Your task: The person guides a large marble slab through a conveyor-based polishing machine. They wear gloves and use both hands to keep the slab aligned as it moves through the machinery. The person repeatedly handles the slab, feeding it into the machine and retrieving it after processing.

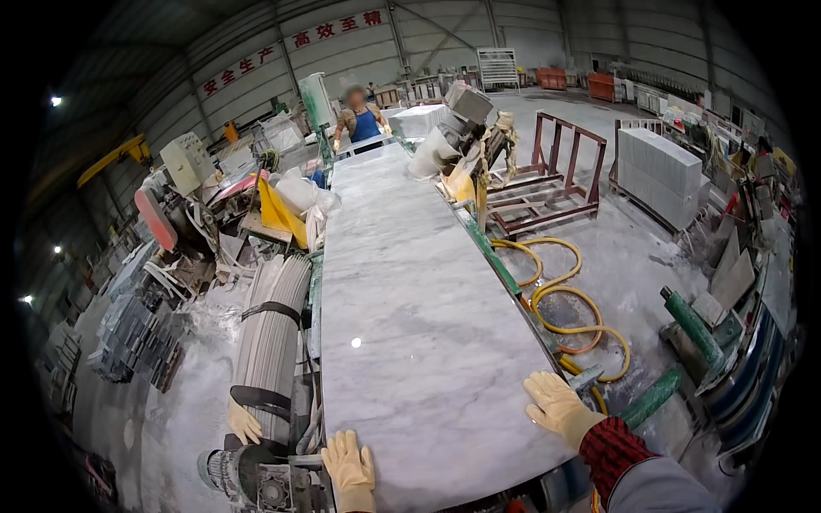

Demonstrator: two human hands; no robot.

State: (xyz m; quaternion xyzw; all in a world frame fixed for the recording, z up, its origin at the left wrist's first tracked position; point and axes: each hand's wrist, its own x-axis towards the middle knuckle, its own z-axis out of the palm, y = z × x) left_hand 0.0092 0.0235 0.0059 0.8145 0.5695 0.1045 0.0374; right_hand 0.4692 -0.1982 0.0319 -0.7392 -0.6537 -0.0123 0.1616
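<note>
ribbed pale walls [342, 56] with red lettering close off a large stone workshop, its grey floor [633, 291] wet-looking and dusty. in the head view, a long white slab [419, 299] with grey veins lies flat down the middle, between green machine sides [492, 248], its near end by the person. the left hand [351, 470], in a cream glove, rests palm down on the slab's near left corner, fingers straight and slightly apart. the right hand [556, 406], gloved alike under a red checked cuff [611, 453], lies over the right edge, fingers extended, clamped on nothing. left of the slab sits a strapped bundle of pale slats [274, 325], with a motor [244, 477] just below; another cream glove [244, 421] shows there, and i cannot tell whether it is worn. to the right, a yellow hose [590, 329] loops near a dark red rack [547, 214]. at the far end stands a co-worker in a blue apron [366, 126].
</note>
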